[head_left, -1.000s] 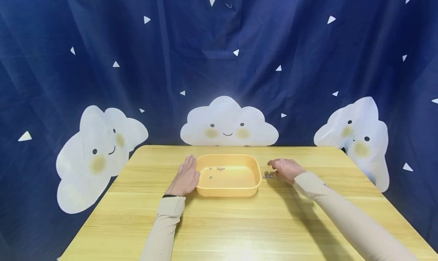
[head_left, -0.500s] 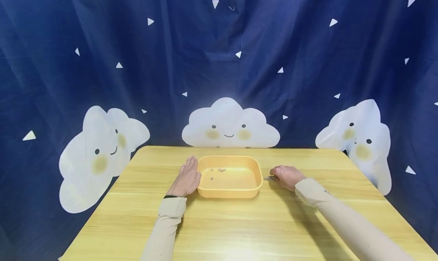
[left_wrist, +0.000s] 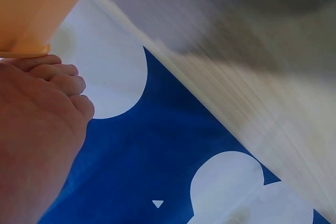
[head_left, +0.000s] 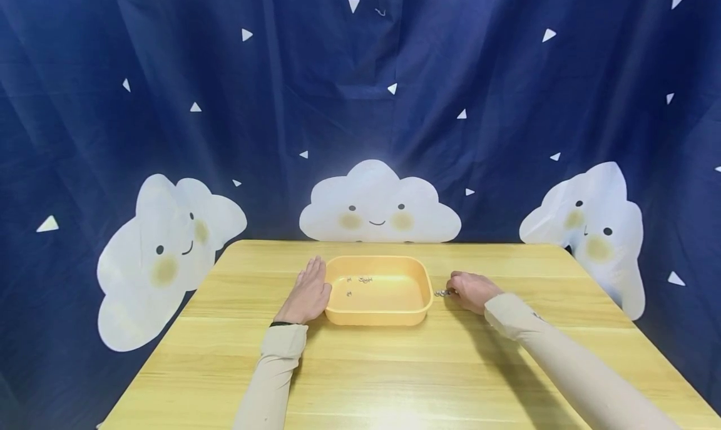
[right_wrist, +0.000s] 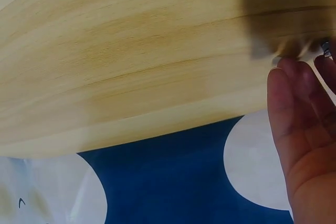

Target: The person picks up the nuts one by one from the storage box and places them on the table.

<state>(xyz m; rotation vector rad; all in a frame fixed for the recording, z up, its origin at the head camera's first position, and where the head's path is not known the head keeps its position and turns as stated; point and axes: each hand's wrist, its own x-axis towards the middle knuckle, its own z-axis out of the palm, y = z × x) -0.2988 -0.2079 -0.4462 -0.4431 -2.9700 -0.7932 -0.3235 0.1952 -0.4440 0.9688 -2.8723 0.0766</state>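
Note:
A shallow yellow plastic tray (head_left: 374, 318) stands on the table. Inside it lie several small shiny silvery pieces (head_left: 365, 280), too small to tell their kind. My left hand (head_left: 306, 294) rests against the tray's left end with its fingers stretched out; the left wrist view shows those fingers by the tray's rim (left_wrist: 26, 54). Just right of the tray, more silvery pieces (head_left: 441, 293) lie in a row. Over the end of that row, my right hand (head_left: 474, 291) points its bent fingers downward. One silvery piece (right_wrist: 326, 49) shows at its fingertips; whether they pinch it is hidden.
The wooden table (head_left: 360, 373) extends in front of the tray and to both sides. Behind it hangs a dark blue curtain (head_left: 338, 104) printed with white clouds and triangles.
My right hand has come down onto the row of silvery pieces, then shifted slightly to the right. The left hand and tray keep their places.

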